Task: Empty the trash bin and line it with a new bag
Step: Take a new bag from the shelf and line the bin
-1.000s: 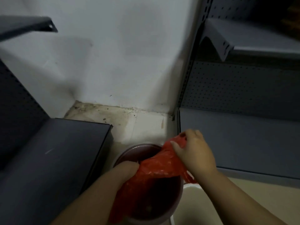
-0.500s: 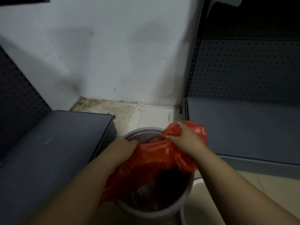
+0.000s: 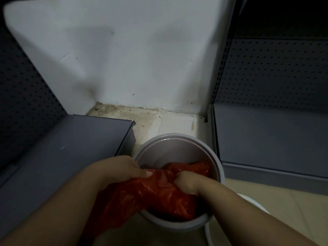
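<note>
A round grey trash bin (image 3: 215,162) stands on the floor in a corner between two shelving units. A red plastic bag (image 3: 156,194) lies crumpled across the bin's mouth and spills over its near left rim. My left hand (image 3: 122,168) grips the bag at the bin's left rim. Inside the bin, my right hand (image 3: 186,181) is closed on a bunch of the bag, pressed down below the rim. The bin's bottom is hidden by the bag.
A grey metal base shelf (image 3: 71,150) sits close on the left, another grey base shelf (image 3: 266,139) close on the right, both with perforated back panels. A white wall (image 3: 133,59) is behind. A white round rim (image 3: 255,201) shows at the lower right. The floor tiles (image 3: 150,119) are stained.
My right hand has gone from the bin's far right rim down into the bin with the bag. The far rim, covered before, now shows bare. The view has tilted down.
</note>
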`<move>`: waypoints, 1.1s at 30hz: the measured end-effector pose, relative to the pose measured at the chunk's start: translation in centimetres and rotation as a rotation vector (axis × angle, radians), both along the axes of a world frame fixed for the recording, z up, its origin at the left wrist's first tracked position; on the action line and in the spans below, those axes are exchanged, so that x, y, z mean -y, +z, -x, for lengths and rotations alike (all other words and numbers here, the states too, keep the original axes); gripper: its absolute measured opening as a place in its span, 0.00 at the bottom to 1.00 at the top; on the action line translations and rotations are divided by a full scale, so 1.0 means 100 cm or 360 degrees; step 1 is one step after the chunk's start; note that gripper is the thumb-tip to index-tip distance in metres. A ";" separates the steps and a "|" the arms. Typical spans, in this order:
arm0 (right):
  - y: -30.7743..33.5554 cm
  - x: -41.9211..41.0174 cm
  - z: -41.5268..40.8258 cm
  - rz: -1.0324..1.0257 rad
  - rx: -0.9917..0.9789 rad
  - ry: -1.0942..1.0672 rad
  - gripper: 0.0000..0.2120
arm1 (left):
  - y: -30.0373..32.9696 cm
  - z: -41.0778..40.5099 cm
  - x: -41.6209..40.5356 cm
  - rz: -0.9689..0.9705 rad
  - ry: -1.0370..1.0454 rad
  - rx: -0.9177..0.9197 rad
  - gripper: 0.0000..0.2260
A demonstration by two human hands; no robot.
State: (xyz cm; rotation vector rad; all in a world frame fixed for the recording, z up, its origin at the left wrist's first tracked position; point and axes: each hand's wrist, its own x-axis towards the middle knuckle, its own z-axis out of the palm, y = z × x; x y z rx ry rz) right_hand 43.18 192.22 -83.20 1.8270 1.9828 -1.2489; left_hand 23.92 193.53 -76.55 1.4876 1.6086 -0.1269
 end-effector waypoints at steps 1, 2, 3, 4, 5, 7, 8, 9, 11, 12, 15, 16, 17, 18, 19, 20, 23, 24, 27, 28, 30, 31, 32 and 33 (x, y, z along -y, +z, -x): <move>-0.002 0.000 -0.001 0.0003 0.0070 0.0057 0.19 | 0.000 0.001 0.000 -0.0017 -0.0016 0.0005 0.19; 0.000 -0.002 -0.002 -0.0039 0.0107 0.0072 0.19 | -0.001 0.002 0.000 -0.0069 -0.0018 0.0022 0.17; 0.004 -0.005 -0.003 -0.0136 0.0139 0.0069 0.18 | -0.001 0.002 -0.001 -0.0146 -0.0001 0.0047 0.15; 0.011 -0.008 -0.004 -0.0272 0.0152 0.0014 0.17 | -0.001 0.003 -0.002 -0.0236 0.0029 0.0074 0.13; 0.019 -0.011 -0.004 -0.0436 0.0099 -0.0099 0.16 | -0.002 0.003 -0.004 -0.0331 0.0061 0.0094 0.13; 0.040 -0.011 -0.005 -0.0573 -0.0220 -0.0328 0.15 | -0.004 0.003 -0.009 -0.0514 0.0134 0.0154 0.13; 0.051 -0.010 -0.006 -0.0518 -0.0415 -0.0351 0.14 | -0.005 0.001 -0.012 -0.0603 0.0178 0.0187 0.13; 0.061 -0.007 -0.007 -0.0417 -0.0534 -0.0305 0.13 | -0.006 0.000 -0.014 -0.0696 0.0210 0.0199 0.12; 0.072 -0.002 -0.011 -0.0290 -0.0467 -0.0085 0.16 | -0.006 -0.002 -0.018 -0.0868 0.0239 0.0157 0.11; 0.072 -0.001 -0.013 -0.0313 -0.0354 0.0018 0.18 | -0.007 -0.003 -0.020 -0.0934 0.0266 0.0146 0.11; 0.061 -0.001 -0.019 -0.0697 -0.0159 0.0077 0.23 | -0.006 -0.002 -0.023 -0.1073 0.0392 0.0219 0.11; 0.057 0.001 -0.020 -0.0897 -0.0138 0.0064 0.23 | -0.006 -0.002 -0.024 -0.1103 0.0414 0.0236 0.11; 0.052 0.003 -0.019 -0.1074 -0.0118 0.0081 0.24 | -0.006 -0.001 -0.025 -0.1123 0.0423 0.0242 0.12; 0.047 0.006 -0.018 -0.1209 -0.0104 0.0127 0.25 | -0.006 0.000 -0.026 -0.1136 0.0429 0.0241 0.12; 0.042 0.010 -0.015 -0.1294 -0.0099 0.0188 0.25 | -0.006 0.000 -0.027 -0.1145 0.0432 0.0238 0.12; 0.037 0.014 -0.012 -0.1375 -0.0078 0.0259 0.26 | -0.006 0.001 -0.028 -0.1148 0.0432 0.0242 0.12; 0.025 0.027 0.000 -0.1656 0.0085 0.0364 0.26 | -0.006 0.000 -0.029 -0.1135 0.0450 0.0279 0.11; 0.023 0.029 0.003 -0.1718 0.0135 0.0357 0.27 | -0.006 0.000 -0.029 -0.1131 0.0457 0.0290 0.11; 0.026 0.035 0.009 -0.1807 0.0281 0.0332 0.32 | -0.006 -0.002 -0.029 -0.1126 0.0486 0.0330 0.11; 0.027 0.036 0.010 -0.1816 0.0318 0.0343 0.34 | -0.007 -0.002 -0.029 -0.1113 0.0505 0.0360 0.11; 0.028 0.036 0.011 -0.1834 0.0325 0.0361 0.34 | -0.008 -0.004 -0.029 -0.1091 0.0530 0.0419 0.11; 0.030 0.036 0.013 -0.1794 0.0304 0.0372 0.33 | -0.008 -0.006 -0.030 -0.1086 0.0535 0.0438 0.10; 0.030 0.034 0.015 -0.1762 0.0269 0.0381 0.29 | -0.009 -0.007 -0.030 -0.1085 0.0532 0.0443 0.10; 0.031 0.034 0.016 -0.1689 0.0245 0.0392 0.22 | -0.010 -0.009 -0.030 -0.1085 0.0521 0.0437 0.11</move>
